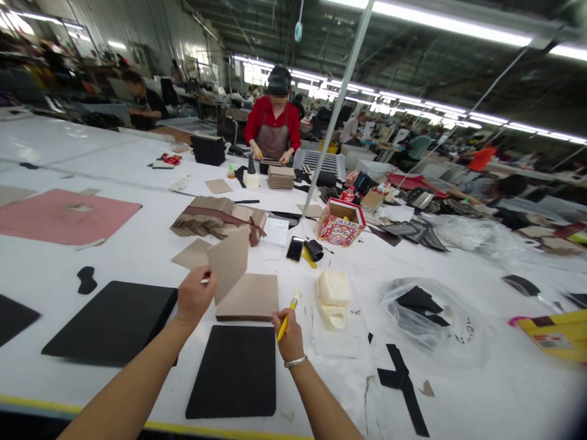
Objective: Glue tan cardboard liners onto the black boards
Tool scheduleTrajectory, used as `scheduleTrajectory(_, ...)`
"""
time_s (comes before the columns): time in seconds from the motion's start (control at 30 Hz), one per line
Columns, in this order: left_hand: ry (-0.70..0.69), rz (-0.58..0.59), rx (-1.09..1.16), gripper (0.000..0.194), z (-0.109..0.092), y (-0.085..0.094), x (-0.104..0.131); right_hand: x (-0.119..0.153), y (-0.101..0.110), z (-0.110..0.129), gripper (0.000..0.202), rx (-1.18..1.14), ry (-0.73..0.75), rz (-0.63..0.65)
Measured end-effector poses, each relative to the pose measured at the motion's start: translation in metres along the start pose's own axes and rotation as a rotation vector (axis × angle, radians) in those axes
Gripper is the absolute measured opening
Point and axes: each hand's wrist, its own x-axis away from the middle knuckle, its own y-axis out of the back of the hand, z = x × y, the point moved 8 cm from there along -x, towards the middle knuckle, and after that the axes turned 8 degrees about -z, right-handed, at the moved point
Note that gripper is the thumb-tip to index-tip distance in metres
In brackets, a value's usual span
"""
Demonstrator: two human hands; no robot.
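Pinched in my left hand [196, 296] is the edge of a tan board [230, 261], tilted up above a stack of tan boards [251, 294]. My right hand [288, 335] is closed round a yellow-handled brush [286, 320], its tip pointing up and away, right of the stack. Just below the stack, a black panel [233, 373] lies flat on the white table. More black panels [114, 318] are piled beside my left forearm. To the right of the brush, a cream glue-smeared container [332, 296] rests on white paper.
Across the table [367, 385] a person in red [273, 125] handles pieces. A slanting pole [337, 110] rises behind a phone [295, 249] and a red patterned box [342, 223]. A plastic bag [426, 311] with black pieces lies right; a pink sheet [64, 217] lies left.
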Motion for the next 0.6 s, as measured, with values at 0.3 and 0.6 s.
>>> scheduleTrajectory(0.3,0.734,-0.126,0.876,0.026,0.022,0.013,0.043,-0.015,-0.047,0.033,0.029,-0.533,-0.338,-0.114)
scheduleTrajectory(0.6,0.703,0.062,0.908,0.037,0.021,0.023,0.061,-0.016,0.013,0.039,0.025,-0.488,-0.204,-0.167)
